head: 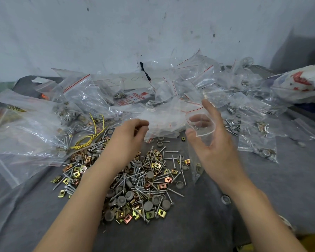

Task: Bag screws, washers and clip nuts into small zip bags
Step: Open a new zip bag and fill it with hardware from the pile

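A loose heap of silver screws, grey round washers and gold clip nuts lies on the grey cloth in front of me. My right hand holds a small clear zip bag with its mouth spread open between thumb and fingers; a few parts sit in the bag's bottom. My left hand hovers above the heap's far edge, fingers curled with the tips pinched together; what they hold is too small to tell. The two hands are a hand's width apart.
Filled and empty zip bags with red seals pile up across the back of the table. Large clear bags lie at the left with a yellow wire. A printed sack is at the right. A stray washer lies by my right forearm.
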The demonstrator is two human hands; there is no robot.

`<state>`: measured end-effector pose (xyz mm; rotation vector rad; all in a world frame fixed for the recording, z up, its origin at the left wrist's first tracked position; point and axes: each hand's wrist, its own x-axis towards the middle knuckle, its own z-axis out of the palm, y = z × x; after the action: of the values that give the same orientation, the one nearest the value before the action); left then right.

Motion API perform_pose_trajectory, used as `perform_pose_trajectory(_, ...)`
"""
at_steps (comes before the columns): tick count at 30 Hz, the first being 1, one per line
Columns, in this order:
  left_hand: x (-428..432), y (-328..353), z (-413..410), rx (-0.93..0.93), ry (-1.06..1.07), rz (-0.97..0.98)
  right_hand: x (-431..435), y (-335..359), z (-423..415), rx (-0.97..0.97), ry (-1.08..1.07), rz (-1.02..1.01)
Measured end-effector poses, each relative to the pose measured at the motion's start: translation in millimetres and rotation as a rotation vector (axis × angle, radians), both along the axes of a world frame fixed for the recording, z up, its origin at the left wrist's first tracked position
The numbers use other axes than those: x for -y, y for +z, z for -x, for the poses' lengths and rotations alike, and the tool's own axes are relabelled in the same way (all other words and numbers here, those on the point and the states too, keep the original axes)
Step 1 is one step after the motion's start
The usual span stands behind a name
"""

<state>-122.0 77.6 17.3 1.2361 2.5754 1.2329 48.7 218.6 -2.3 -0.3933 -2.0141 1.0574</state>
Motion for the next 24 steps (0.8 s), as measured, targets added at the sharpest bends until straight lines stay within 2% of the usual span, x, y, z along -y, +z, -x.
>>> perform_pose_trajectory(4,-4,29,-21,0.194,-0.11,-0.267,3,-1,2,-0.007,0.017,-0.029)
perform_pose_trajectory(7,-5,51,-37,0.201,-0.194,-0.368,7,-2,3,0.008,0.036,-0.037)
perform_pose_trajectory(10,-3,64,-48,0.141,-0.259,-0.37,9,-2,4,0.016,0.061,-0.042)
perform_pose_trajectory(17,-4,66,-59,-0.042,-0.358,-0.199,13,-1,2,0.055,0.054,-0.087)
perform_pose_trajectory(21,-4,64,-59,-0.048,-0.372,-0.213,13,0,2,0.063,0.056,-0.083)
perform_pose_trajectory(24,0,62,-49,-0.071,-0.307,-0.24,13,0,2,0.062,0.063,-0.073)
